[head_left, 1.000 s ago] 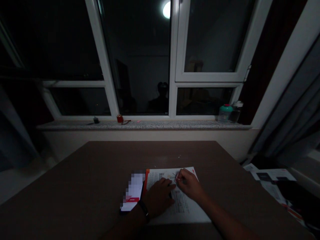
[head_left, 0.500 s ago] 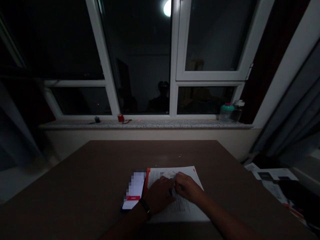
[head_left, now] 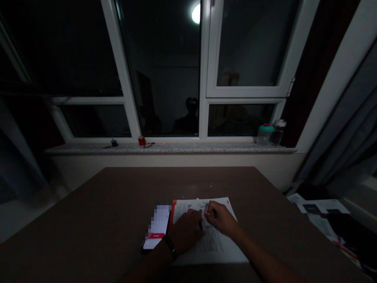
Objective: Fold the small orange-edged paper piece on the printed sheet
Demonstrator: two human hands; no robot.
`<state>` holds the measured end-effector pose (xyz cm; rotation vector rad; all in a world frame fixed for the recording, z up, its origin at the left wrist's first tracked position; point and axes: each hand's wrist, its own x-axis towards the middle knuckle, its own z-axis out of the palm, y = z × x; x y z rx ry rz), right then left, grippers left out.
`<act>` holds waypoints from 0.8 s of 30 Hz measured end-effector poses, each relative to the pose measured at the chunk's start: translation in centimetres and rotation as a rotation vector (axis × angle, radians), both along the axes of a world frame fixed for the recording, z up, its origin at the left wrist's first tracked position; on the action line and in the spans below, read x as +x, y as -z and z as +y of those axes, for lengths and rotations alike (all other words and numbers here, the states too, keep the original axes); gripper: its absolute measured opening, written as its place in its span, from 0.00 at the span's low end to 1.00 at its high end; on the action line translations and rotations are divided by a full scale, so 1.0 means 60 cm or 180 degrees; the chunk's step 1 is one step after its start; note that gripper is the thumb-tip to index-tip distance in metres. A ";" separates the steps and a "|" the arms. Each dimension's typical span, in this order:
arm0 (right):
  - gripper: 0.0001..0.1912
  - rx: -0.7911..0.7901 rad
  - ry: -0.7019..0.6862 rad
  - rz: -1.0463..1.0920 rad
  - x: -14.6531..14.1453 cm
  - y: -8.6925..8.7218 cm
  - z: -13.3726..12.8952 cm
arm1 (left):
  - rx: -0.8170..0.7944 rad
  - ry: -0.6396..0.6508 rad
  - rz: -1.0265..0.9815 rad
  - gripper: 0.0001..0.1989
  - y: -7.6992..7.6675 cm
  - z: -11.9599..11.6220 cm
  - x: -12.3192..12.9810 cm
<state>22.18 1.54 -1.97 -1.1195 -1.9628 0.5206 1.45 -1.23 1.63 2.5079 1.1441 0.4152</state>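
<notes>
My left hand [head_left: 186,230] lies on a printed booklet or sheet of paper [head_left: 225,251], palm down, its thumb apart from the fingers. A small dark patch shows between that thumb and the fingers; what it is I cannot make out. My right hand [head_left: 219,216] is closed in a pinch over the upper part of the page, close to the left fingertips. Whatever it pinches is too small and dim to name. Thin dark lines show on the page just beyond the right fingertips. A lit phone [head_left: 159,224] lies left of the paper, against its orange edge.
Small pale scraps lie on the brown table [head_left: 123,204] beyond the paper. Along the windowsill [head_left: 176,148] stand a small dark bottle [head_left: 114,142], a red item [head_left: 141,140] and a teal-lidded bottle [head_left: 265,134]. Papers [head_left: 321,206] lie to the table's right.
My right hand has shifted slightly up and opened a little gap from the left fingertips, still pinched. My left hand stays on the page. The view has tilted slightly.
</notes>
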 end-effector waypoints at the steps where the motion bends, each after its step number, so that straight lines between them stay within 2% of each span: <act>1: 0.07 -0.0020 -0.0035 0.0032 0.001 0.001 0.000 | 0.0003 -0.0028 -0.0036 0.24 0.003 0.002 -0.001; 6: 0.08 -0.0339 -0.0221 0.0200 0.001 0.007 0.001 | -0.0062 0.0004 0.0014 0.33 0.011 0.005 -0.005; 11: 0.10 -0.0728 -0.0391 0.0335 -0.001 0.005 -0.008 | -0.0086 0.0056 0.0066 0.33 -0.003 0.001 -0.003; 16: 0.10 -0.0843 -0.0605 0.0289 -0.004 0.000 -0.017 | -0.0155 0.0088 0.0143 0.32 -0.018 -0.003 0.001; 21: 0.10 -0.0703 -0.0243 0.0310 -0.008 -0.003 -0.014 | -0.0094 0.0074 0.0220 0.33 -0.011 -0.001 -0.002; 24: 0.10 -0.0761 -0.0200 0.0390 -0.009 -0.003 -0.013 | -0.0087 0.0072 0.0249 0.33 -0.006 0.001 -0.003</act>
